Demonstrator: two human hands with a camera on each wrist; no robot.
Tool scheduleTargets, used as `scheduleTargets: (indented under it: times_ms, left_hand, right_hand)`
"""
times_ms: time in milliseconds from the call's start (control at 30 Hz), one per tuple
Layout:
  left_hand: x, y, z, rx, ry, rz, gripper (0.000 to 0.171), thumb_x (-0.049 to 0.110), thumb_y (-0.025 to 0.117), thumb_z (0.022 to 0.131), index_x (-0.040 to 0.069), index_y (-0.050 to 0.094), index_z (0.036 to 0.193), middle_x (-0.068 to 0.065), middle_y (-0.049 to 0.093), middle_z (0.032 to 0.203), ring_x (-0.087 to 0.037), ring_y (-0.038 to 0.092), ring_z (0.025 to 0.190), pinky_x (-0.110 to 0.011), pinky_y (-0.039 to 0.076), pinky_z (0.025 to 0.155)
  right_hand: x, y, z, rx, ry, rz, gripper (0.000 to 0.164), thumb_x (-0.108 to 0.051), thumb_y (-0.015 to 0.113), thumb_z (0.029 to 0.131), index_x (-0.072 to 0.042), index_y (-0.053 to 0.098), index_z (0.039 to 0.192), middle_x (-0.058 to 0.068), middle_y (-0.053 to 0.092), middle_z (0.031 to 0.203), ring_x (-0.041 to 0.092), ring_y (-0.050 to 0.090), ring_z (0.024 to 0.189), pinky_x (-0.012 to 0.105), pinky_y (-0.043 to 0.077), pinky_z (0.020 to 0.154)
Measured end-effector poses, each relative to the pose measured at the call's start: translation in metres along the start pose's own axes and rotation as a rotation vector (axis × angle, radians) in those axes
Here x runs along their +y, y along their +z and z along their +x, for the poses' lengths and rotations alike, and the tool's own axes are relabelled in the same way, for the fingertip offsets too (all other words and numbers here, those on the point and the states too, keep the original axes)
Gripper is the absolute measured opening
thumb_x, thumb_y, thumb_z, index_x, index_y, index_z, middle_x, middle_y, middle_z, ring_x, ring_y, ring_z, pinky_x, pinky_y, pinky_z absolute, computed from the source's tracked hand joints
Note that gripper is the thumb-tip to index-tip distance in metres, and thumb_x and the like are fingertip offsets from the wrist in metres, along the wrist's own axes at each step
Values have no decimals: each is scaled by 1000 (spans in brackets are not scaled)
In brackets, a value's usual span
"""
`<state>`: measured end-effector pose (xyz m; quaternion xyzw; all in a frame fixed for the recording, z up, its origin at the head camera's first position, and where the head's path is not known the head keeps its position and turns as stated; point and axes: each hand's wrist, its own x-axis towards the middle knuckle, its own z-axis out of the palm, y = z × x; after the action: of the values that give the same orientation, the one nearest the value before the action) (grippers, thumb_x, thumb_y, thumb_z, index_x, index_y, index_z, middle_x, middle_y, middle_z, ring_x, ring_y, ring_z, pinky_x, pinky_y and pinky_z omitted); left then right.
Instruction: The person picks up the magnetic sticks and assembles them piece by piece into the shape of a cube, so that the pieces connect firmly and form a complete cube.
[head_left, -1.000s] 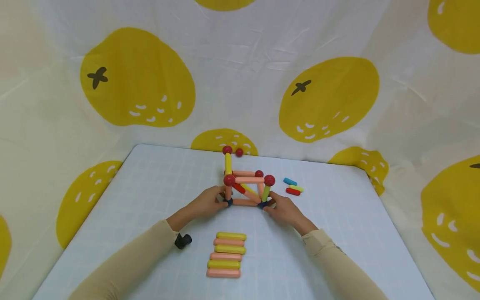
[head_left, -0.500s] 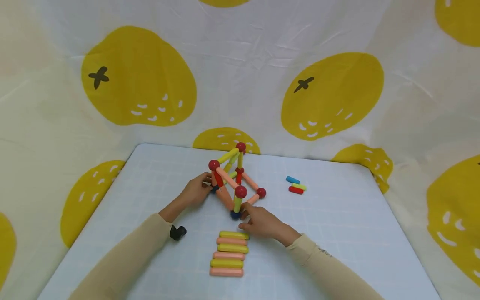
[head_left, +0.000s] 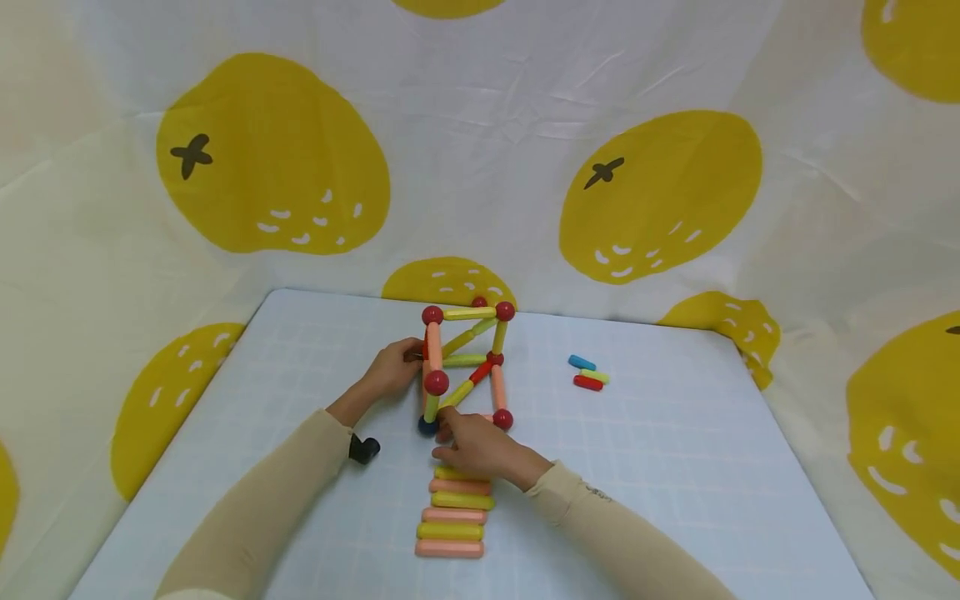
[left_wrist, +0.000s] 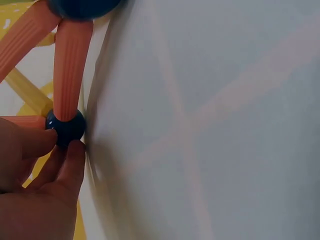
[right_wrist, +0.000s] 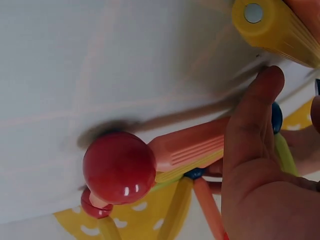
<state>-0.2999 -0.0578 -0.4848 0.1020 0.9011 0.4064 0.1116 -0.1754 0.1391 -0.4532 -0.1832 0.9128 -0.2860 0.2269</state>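
A frame (head_left: 468, 314) of coloured magnetic sticks and balls stands on the table, with red balls and dark blue balls at its corners. My left hand (head_left: 393, 368) is at its back left corner. In the left wrist view, thumb and fingers pinch a dark blue ball (left_wrist: 65, 128) low on the frame. My right hand (head_left: 480, 446) is at the near left corner, beside another dark blue ball (head_left: 428, 426). Its thumb (right_wrist: 260, 95) is straight and apart from that ball; the other fingers are mostly hidden. A red ball (right_wrist: 119, 167) is large in the right wrist view.
Several yellow and pink sticks (head_left: 450, 531) lie in a row in front, the farthest partly under my right hand. Blue, light green and red short sticks (head_left: 588, 382) lie to the right. A loose red ball (head_left: 479, 302) is behind the frame, by the fruit-patterned cloth (head_left: 480, 167).
The frame has turned clockwise on the table. My right hand has moved left and nearer with its corner; my left hand has moved left and farther back.
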Motion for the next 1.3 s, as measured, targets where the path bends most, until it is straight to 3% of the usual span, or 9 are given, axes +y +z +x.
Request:
scheduleTargets:
  times_ms: [200, 333, 533, 667, 767, 933, 1167, 1300]
  left_hand:
    - [-3, -9, -9, 29, -8, -91, 41, 14, 52, 105, 11, 49, 146, -18, 60, 141, -33, 62, 123, -47, 52, 105]
    - [9, -26, -28, 40, 48, -170, 42, 20, 45, 110, 20, 41, 152, -20, 58, 141, -36, 63, 117, -41, 59, 90]
    - [39, -46, -64, -68, 169, -147, 42, 32, 45, 110, 27, 43, 151, -17, 61, 132, -41, 59, 109, -47, 58, 82]
    - [50, -44, -74, -162, 234, -118, 45, 36, 47, 109, 24, 45, 152, -12, 63, 119, -39, 60, 99, -39, 55, 70]
    - [51, -39, -78, -193, 258, -109, 43, 37, 50, 108, 22, 51, 148, -7, 66, 116, -31, 62, 94, -32, 52, 67]
    - [50, -31, -77, -218, 287, -116, 35, 33, 58, 105, 21, 60, 138, -4, 67, 115, -20, 61, 93, -34, 56, 78]
    - [49, -30, -82, -244, 337, -169, 33, 28, 63, 102, 18, 61, 134, -11, 64, 105, -29, 61, 77, -29, 52, 66]
    - [48, -31, -84, -241, 313, -197, 33, 27, 65, 102, 17, 60, 133, -11, 63, 103, -30, 60, 75, -26, 49, 59]
  right_hand:
    - [-3, 3, 3, 7, -34, 5, 46, -32, 72, 96, -13, 55, 134, -7, 71, 109, 3, 63, 89, 23, 56, 84]
    - [9, -4, -8, 21, -58, 24, 37, -32, 69, 98, -14, 62, 130, -7, 69, 96, 6, 61, 78, 23, 54, 72]
    - [38, -21, -34, -33, 4, 19, 26, -31, 67, 99, -16, 67, 120, -3, 59, 68, 12, 52, 58, 24, 42, 55]
    - [53, -23, -46, -86, 46, 15, 26, -32, 67, 99, -18, 65, 121, -4, 63, 66, 12, 54, 55, 24, 42, 56]
    - [58, -20, -51, -134, 73, 41, 27, -34, 68, 98, -18, 64, 121, -3, 66, 68, 13, 57, 56, 25, 44, 59]
    - [58, -13, -53, -138, 63, 55, 27, -34, 69, 98, -19, 63, 119, -4, 67, 68, 12, 58, 55, 25, 45, 59]
    - [50, -4, -49, -95, -44, -16, 26, -30, 72, 96, -17, 63, 117, -8, 59, 62, 7, 53, 51, 21, 41, 53]
    - [47, 1, -46, -55, -67, -77, 23, -28, 72, 96, -18, 65, 115, -9, 55, 62, 5, 48, 53, 20, 39, 52]
